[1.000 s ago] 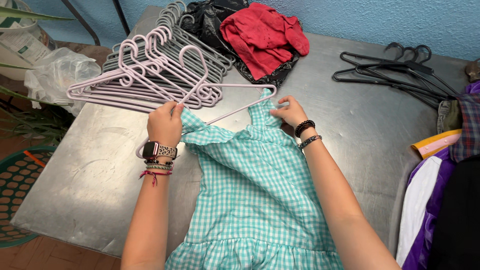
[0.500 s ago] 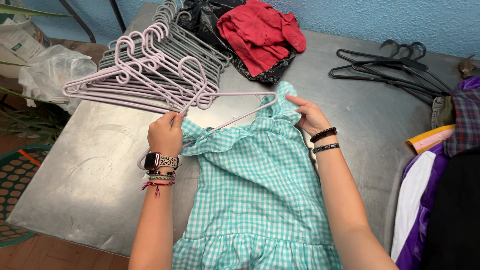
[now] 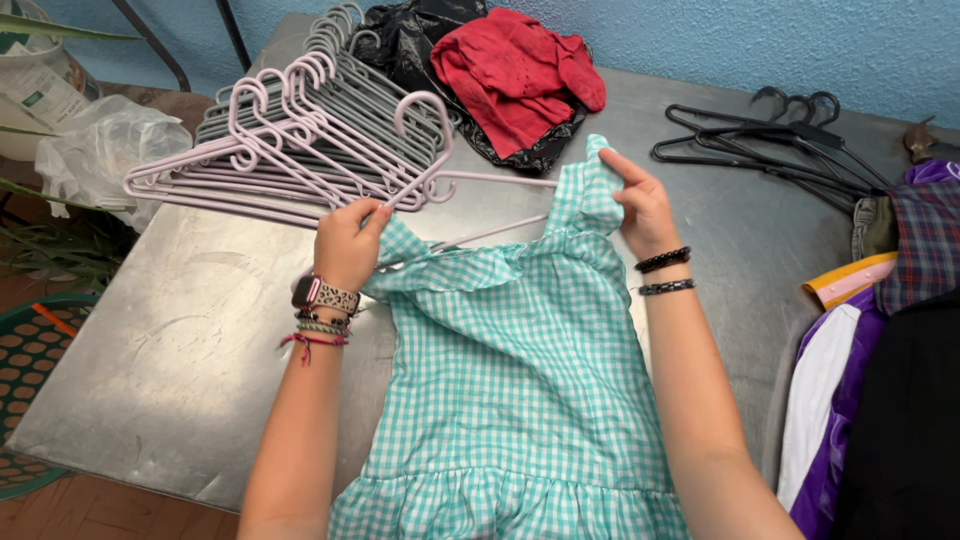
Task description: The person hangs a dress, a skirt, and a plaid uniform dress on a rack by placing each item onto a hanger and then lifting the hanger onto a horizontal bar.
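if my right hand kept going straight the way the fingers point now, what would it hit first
Probably the red cloth on the black bag. The right hand grips the green checked dress by its strap, fingers aimed up-left; depth is unclear.

Bare tabletop point(image 3: 180, 340) was left open on the left; passage ahead was blocked by stacked hangers point(image 3: 300, 130) (lilac and grey), red cloth point(image 3: 515, 70), and clothes point(image 3: 880, 330) at right.
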